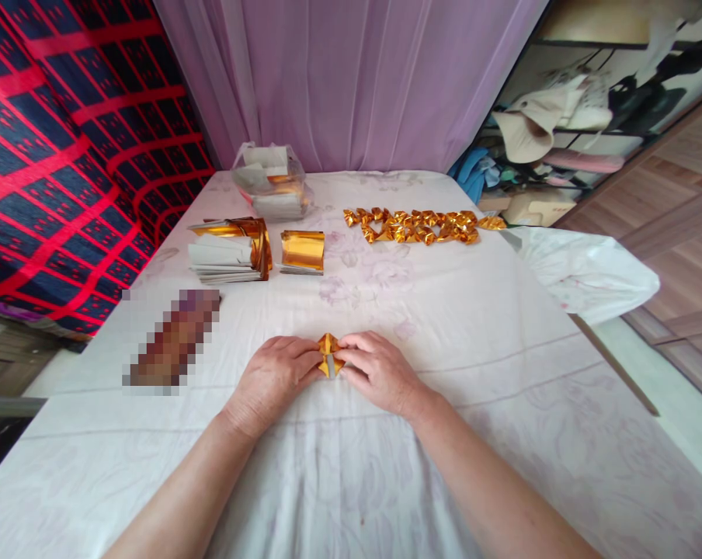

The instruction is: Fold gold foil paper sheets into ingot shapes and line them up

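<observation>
Pinching a small gold paper fold (330, 355) between them, the left hand (272, 380) and right hand (377, 373) seem to crease it; pressing evenly keeps it symmetrical.

No text, label, brand, number or sign can be read anywhere in this view.

A small piece of gold foil paper (329, 355) sits on the white cloth at the near middle of the table. It is partly folded into a compact, pointed shape, shiny gold outside with a pale strip showing at its lower middle. Fingertips of 2 hands pinch it from either side.
</observation>
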A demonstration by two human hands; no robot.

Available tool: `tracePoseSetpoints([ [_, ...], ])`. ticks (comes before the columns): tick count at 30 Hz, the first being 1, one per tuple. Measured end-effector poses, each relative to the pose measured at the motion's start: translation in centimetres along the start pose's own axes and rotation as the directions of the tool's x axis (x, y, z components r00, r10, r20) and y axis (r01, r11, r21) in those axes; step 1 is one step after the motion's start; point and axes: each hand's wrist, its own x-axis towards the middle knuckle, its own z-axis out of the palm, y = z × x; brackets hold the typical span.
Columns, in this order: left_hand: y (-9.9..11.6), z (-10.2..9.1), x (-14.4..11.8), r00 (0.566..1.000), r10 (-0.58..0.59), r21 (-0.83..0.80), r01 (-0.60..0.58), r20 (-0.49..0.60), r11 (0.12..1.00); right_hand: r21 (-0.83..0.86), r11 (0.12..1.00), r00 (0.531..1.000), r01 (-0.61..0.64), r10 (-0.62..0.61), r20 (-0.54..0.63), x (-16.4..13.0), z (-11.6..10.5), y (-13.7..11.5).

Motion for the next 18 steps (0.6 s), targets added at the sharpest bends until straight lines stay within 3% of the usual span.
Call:
tracePoseSetpoints([
  [7,0.15,0.16,0.05,0.999,0.029,0.036,-0.028,-0.044,0.999,0.015,1.000,1.000,0.020,-0.020,-0.001,0.01,-0.07,0.13],
  [13,0.25,0.26,-0.03,0.998,-0.001,0.020,0.002,-0.057,1.000,0.050,0.998,0.999,-0.033,0.033,0.017,-0.04,-0.15,-0.01],
  [18,0.33,0.27,-0.05,0.998,-0.033,0.024,0.034,-0.047,0.999,-0.029,0.998,0.998,-0.051,0.050,-0.027,0.03,0.17,-0.07],
])
